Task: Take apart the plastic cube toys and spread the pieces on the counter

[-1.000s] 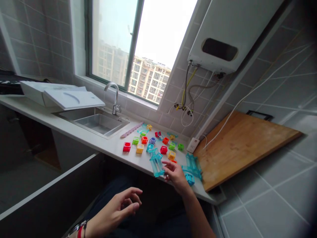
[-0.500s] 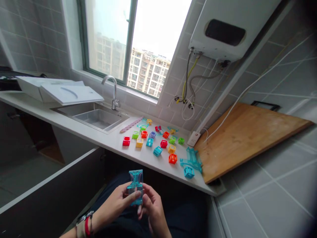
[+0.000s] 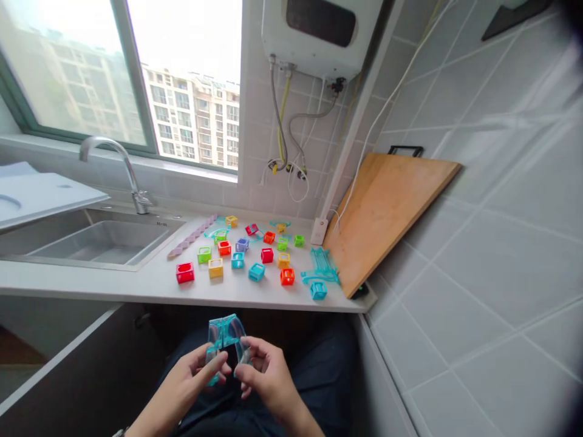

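Left hand (image 3: 191,376) and right hand (image 3: 266,376) both closed on a clear teal plastic piece (image 3: 225,340), above the lap, colourful plastic cubes (image 3: 237,258) on the white counter (image 3: 150,285), no readable writing

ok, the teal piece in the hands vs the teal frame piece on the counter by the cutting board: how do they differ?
The held teal piece is off the counter, pinched between the left hand and right hand, standing roughly upright. The teal frame piece lies flat on the counter beside the cutting board, untouched. A small teal cube sits beside the frame piece; the held piece has nothing near it. Both are translucent teal plastic.
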Demonstrator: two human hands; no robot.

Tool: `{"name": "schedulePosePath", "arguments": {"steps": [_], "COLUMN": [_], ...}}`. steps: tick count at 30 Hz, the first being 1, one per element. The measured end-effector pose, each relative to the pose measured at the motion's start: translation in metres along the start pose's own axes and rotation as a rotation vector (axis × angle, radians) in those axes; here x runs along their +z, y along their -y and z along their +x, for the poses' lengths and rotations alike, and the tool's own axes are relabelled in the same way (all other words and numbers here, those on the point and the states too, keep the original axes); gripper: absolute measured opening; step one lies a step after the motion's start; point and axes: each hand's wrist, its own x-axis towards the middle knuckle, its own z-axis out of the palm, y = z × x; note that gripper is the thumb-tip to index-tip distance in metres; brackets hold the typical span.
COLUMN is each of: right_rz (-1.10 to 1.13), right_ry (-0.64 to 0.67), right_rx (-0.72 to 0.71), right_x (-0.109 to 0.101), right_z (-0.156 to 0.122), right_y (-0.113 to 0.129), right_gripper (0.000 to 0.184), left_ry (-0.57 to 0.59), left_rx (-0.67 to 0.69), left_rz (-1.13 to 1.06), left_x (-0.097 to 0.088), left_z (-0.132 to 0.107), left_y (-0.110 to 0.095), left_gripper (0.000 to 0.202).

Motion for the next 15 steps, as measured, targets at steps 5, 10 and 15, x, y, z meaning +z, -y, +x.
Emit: {"name": "schedulePosePath", "arguments": {"steps": [5, 10, 15], "right_rz": [-0.036, -0.177, -0.614], "right_ry": [-0.045, -0.133, -0.387], "right_rx": [-0.058, -0.117, -0.362], "right_x": [-0.016, -0.039, -0.088], "right_z": [0.010, 0.024, 0.056], "right_y": [0.018, 0.041, 0.081], "right_gripper": [0.063, 0.059, 0.057], "left_ry": [0.018, -0.052, -0.244], "left_rx": [0.065, 0.188, 0.282], "left_rz": [0.022, 0.186, 0.708], "left_x": [-0.006, -0.027, -0.069], "left_z": [0.011, 0.026, 0.050], "left_y": [-0.019, -0.037, -0.054], "left_gripper": [0.052, 0.044, 0.040]}}
